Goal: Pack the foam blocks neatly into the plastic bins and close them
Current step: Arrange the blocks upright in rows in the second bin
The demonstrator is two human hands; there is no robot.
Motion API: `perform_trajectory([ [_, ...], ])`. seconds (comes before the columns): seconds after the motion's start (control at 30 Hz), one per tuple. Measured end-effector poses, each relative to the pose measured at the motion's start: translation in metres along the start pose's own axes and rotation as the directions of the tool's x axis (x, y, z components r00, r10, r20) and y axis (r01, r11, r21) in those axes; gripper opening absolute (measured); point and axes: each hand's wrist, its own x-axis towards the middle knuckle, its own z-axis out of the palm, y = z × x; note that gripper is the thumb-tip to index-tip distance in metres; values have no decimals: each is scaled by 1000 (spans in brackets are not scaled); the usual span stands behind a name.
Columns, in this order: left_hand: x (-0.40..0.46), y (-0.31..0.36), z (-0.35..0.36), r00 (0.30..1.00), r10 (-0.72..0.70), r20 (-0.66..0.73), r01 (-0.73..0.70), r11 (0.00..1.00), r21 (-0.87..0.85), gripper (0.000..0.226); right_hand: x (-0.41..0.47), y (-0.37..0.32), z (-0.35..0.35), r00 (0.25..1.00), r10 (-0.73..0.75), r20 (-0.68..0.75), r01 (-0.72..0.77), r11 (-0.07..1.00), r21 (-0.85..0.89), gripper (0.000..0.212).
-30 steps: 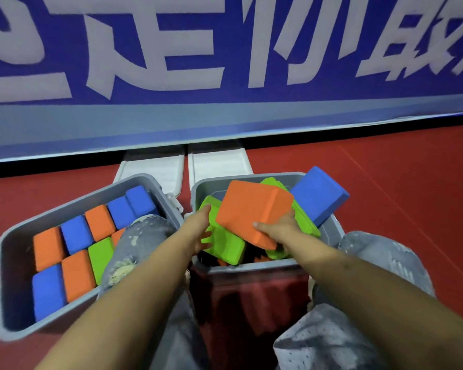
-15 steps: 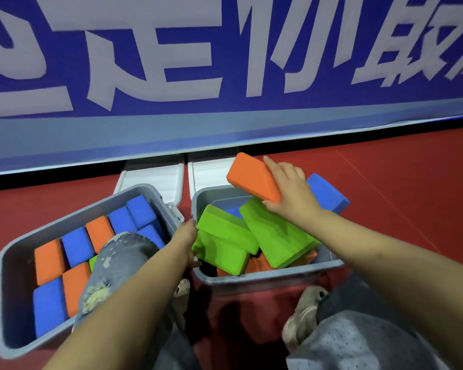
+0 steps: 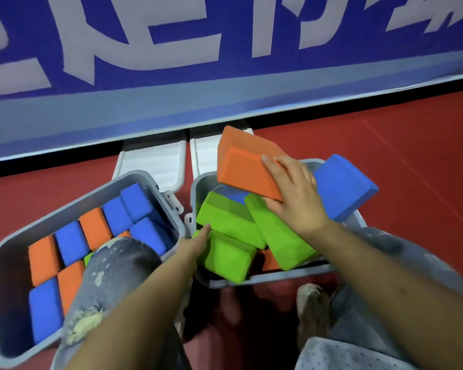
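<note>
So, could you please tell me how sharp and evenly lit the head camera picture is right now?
Head view: the blue banner bows from wide-angle distortion; the orange foam block in the right hand and the left hand look slightly soft; lighting is even, with shadow on the red floor between the knees.

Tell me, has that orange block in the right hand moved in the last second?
Yes. The orange block has been lifted up and away from the person, from over the right bin's middle to its far rim, held by the right hand.

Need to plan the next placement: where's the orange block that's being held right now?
In the right hand, raised over the right bin's far rim, above the green blocks.
</note>
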Motion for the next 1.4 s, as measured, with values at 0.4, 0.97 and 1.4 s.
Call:
perform_trajectory([
  [0.4, -49, 17, 32, 966, 224, -132, -191, 956, 222, 76, -43, 57, 8, 905, 390, 168, -386, 921, -56, 108],
  [0.97, -63, 49, 13, 856, 483, -182, -436, 865, 249, 74, -39, 67, -20, 963, 268, 24, -268, 963, -26, 84],
  [1.4, -65, 36, 2, 873, 483, -71, -443, 845, 300, 72, -68, 91, -43, 744, 403, 533, -363, 913, -184, 76],
])
